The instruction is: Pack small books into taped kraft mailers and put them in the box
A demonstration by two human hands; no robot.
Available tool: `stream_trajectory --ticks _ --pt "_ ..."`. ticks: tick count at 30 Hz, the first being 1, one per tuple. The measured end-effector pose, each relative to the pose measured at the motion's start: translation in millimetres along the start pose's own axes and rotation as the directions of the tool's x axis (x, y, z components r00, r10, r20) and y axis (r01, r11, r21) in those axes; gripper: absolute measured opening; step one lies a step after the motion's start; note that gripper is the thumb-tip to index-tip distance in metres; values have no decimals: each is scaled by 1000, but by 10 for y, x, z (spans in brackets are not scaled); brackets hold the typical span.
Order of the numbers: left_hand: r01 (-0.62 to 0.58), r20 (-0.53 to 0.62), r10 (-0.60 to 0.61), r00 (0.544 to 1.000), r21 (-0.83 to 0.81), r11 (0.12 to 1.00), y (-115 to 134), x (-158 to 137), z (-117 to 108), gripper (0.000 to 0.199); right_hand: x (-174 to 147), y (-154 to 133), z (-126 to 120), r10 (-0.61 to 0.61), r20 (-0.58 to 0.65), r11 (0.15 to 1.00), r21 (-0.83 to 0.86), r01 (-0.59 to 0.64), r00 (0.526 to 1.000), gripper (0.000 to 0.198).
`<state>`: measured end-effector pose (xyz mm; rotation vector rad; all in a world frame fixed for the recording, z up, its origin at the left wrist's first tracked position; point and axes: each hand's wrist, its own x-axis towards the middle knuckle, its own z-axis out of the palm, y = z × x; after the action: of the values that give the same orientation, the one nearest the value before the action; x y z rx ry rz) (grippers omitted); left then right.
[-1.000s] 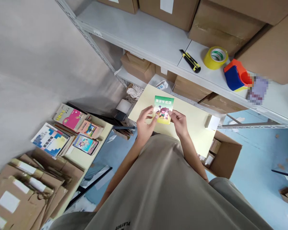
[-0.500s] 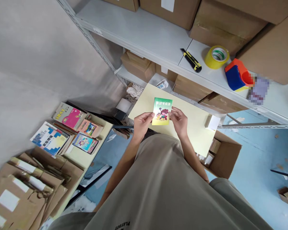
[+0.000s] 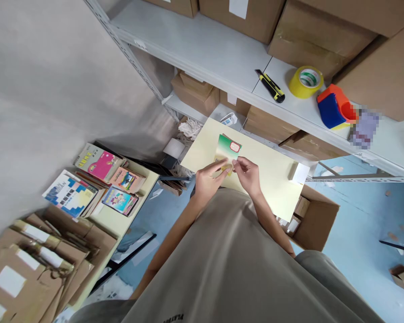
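Note:
A small booklet [image 3: 226,144] is held over the pale yellow table, its green-to-yellow back cover facing up. A white label with a red border sits near its upper right. My left hand [image 3: 209,180] is closed on the booklet's lower left part, fingers lying across the cover. With thumb and fingertips, my right hand [image 3: 247,174] pinches the lower right edge. The bottom of the cover is partly hidden behind my fingers.
The yellow table [image 3: 265,175] has a small white box [image 3: 298,172] at its right edge. Ahead, a shelf [image 3: 195,45] bears a utility knife [image 3: 271,86], yellow tape [image 3: 305,82] and a tape dispenser [image 3: 336,107]. Book stacks [image 3: 97,161] and flattened cardboard [image 3: 30,264] lie left.
The booklet has been turned over from its illustrated front cover to its back cover. My hands have drawn closer together and shifted their hold; the view has barely moved.

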<state>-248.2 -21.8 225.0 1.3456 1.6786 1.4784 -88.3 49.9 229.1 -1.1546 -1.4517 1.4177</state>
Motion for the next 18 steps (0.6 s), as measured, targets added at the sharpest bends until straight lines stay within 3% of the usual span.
stream_trajectory --ticks 4,9,13,18 --pt "208 -37 -212 977 -89 974 -86 131 -214 65 48 18 -181 37 35 996 81 -39 999 54" --pt "433 189 -391 901 -326 840 -156 222 -323 65 50 31 -243 62 50 992 109 -67 997 53" --pt "406 93 -401 911 -367 837 -125 195 -253 62 68 105 -214 71 -2 995 78 -70 997 54" --pt "313 -88 -356 930 -314 896 -16 154 -134 55 24 75 -141 6 -100 999 -36 -10 995 54"
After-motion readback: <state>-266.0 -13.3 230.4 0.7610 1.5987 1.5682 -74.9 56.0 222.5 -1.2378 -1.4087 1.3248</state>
